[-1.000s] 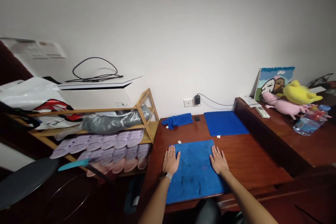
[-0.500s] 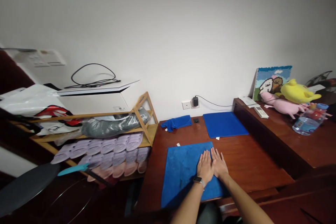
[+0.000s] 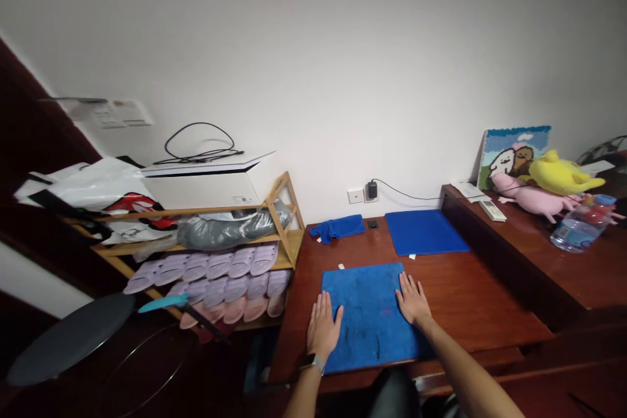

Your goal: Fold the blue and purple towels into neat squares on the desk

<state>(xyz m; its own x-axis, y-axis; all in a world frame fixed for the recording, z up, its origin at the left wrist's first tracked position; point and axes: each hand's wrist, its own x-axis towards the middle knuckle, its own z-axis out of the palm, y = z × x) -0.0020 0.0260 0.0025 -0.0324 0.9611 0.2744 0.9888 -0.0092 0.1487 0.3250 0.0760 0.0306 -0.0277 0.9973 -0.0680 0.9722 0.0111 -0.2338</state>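
A blue cloth [image 3: 367, 317] with dark stains lies spread flat near the front edge of the brown table [image 3: 470, 300]. My left hand [image 3: 323, 326], a watch on its wrist, rests flat over the cloth's left edge with fingers stretched out. Over the right edge lies my right hand [image 3: 413, 299], palm down and fingers apart. Neither hand holds anything. Behind them are a darker blue folded cloth [image 3: 425, 232] at the back right and a small crumpled blue cloth [image 3: 343, 226] at the back left.
Left of the table stands a wooden rack [image 3: 289, 235] with purple and pink slippers [image 3: 220, 266] and a white box [image 3: 206, 188]. On the raised desk [image 3: 529, 241] at right are a remote [image 3: 492, 210], plush toys [image 3: 563, 173] and a plastic bottle [image 3: 580, 228]. A black charger [image 3: 372, 190] is plugged into the wall.
My hands were side by side on the cloth's right part. My left hand has moved left to the opposite edge, uncovering the cloth's middle. The view has shifted slightly.
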